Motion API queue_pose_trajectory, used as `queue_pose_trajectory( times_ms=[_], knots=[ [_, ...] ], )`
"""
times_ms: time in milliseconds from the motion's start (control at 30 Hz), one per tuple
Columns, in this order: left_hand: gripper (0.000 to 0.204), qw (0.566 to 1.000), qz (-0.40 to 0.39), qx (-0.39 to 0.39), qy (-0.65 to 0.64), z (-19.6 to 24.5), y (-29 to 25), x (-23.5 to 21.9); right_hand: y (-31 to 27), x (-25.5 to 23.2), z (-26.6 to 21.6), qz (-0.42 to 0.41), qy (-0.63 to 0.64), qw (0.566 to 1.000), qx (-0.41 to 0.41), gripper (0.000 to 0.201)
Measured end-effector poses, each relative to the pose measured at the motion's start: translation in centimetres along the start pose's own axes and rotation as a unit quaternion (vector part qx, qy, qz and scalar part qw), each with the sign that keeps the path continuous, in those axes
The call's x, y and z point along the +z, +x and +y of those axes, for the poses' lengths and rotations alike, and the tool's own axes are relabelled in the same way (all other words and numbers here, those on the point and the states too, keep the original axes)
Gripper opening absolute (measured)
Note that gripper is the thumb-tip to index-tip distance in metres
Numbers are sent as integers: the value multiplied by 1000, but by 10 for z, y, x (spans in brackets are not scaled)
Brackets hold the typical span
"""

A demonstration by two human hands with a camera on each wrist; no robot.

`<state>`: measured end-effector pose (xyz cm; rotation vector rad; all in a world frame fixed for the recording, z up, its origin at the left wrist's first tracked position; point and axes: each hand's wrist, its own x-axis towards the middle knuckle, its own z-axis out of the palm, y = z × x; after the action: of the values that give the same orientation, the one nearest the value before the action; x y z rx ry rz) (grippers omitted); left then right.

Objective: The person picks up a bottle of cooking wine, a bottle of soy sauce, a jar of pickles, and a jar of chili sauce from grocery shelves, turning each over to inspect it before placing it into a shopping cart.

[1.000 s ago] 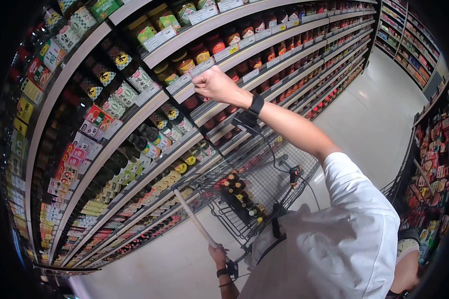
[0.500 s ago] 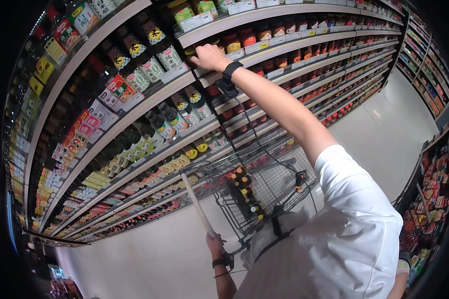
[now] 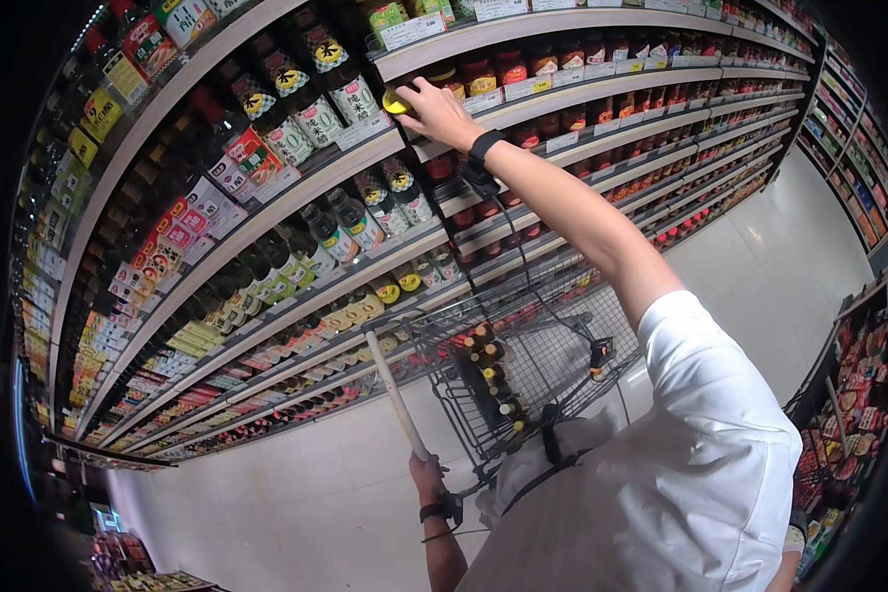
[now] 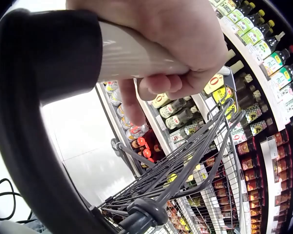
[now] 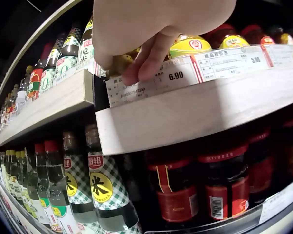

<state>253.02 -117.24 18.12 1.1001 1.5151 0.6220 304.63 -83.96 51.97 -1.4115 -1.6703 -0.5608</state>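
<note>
My right hand [image 3: 442, 116] is at the upper shelf, fingers and thumb on either side of a jar with a yellow top [image 3: 396, 102] at the shelf's left end. Seen from the right wrist, the fingers [image 5: 147, 61] reach down in front of a price label [image 5: 175, 75], and the hand hides most of the jar. Low in the head view, my left hand [image 3: 428, 480] grips the pale handle [image 3: 393, 390] of a shopping cart. The left wrist view shows its fingers [image 4: 158, 84] curled round that handle, close to a black end piece [image 4: 63, 53].
Dark bottles [image 3: 483, 360] stand in the wire cart [image 3: 553, 365]. Vinegar bottles [image 3: 316, 123] line the shelf left of my right hand; red-lidded jars [image 5: 224, 180] fill the one below. A cable [image 3: 523, 252] hangs from the right wrist toward the cart.
My right hand has moved from in front of the price labels to the shelf's left end, where a yellow jar top now shows at its fingers. The left hand stays on the handle.
</note>
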Motion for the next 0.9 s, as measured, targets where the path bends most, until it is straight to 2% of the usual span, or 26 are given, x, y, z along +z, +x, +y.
queue_pose_trajectory(
  times_ms=[67, 200, 367, 467, 567, 600, 667, 700, 733, 767, 800, 833, 867, 900],
  knots=[
    [9, 1000, 1, -2, 30, 2, 0, 0, -7, -8, -3, 4, 28, 999, -19, 39],
    [15, 1000, 8, -13, 12, -8, 6, -2, -16, -12, -4, 24, 8, 997, -79, 50],
    [15, 1000, 7, -11, 6, -11, 6, -3, -30, -20, 4, 51, -2, 985, -163, 72],
    [14, 1000, 14, -6, -6, -13, 7, -3, -41, -31, 0, 78, -15, 976, -201, 69],
    [27, 996, 8, -36, 81, -8, 6, -6, -60, -71, -32, 96, 73, 978, -171, 58],
    [35, 986, 70, 43, 148, -4, -1, -2, -69, -83, -44, 106, 107, 976, -159, 55],
    [49, 921, 185, 200, 279, 11, -15, 12, -87, -108, -71, 176, 168, 963, -114, 55],
    [56, 906, 210, 220, 294, 28, -22, 16, -97, -124, -92, 183, 211, 958, -57, 45],
    [62, 891, 231, 239, 308, 51, -31, 23, -107, -133, -103, 196, 251, 947, -38, 42],
    [68, 877, 250, 255, 322, 68, -34, 32, -120, -147, -115, 147, 305, 941, 6, 40],
    [69, 875, 227, 304, 300, 82, -29, 39, -133, -156, -124, 94, 358, 927, 53, 38],
    [69, 873, 202, 347, 278, 96, -26, 48, -146, -151, -129, 83, 439, 892, 68, 34],
    [70, 929, 115, 312, 165, 121, -27, 59, -158, -151, -139, 58, 505, 853, 113, 32],
    [70, 952, 40, 295, 69, 155, -33, 75, -177, -147, -143, -2, 547, 818, 181, 32]
  ],
)
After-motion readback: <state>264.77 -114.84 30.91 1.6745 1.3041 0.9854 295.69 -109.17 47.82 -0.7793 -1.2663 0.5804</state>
